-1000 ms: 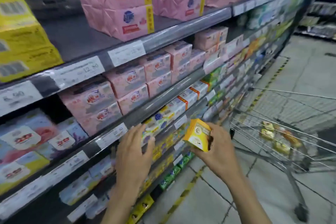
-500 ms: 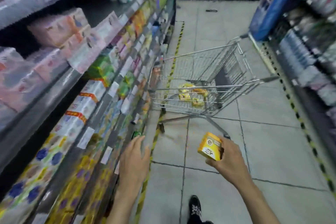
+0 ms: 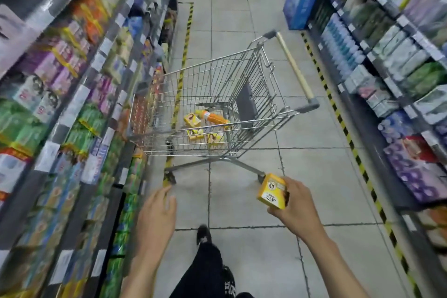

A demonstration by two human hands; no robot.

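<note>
My right hand grips a small yellow box with a round emblem, held over the tiled floor a little short of the cart's near corner. My left hand hangs in the air with its fingers relaxed and holds nothing. Ahead stands a wire shopping cart with a pale handle on its right side. In its basket lie three yellow boxes and an orange bottle.
Stocked shelves run along the left, close to the cart. More shelves with packaged goods line the right. Yellow-black floor tape edges both sides. My dark trouser leg and shoe step forward on the tiles.
The view has turned from the left shelves to the aisle and come nearer to the cart. My right hand still grips the yellow box; my left hand has left the shelf.
</note>
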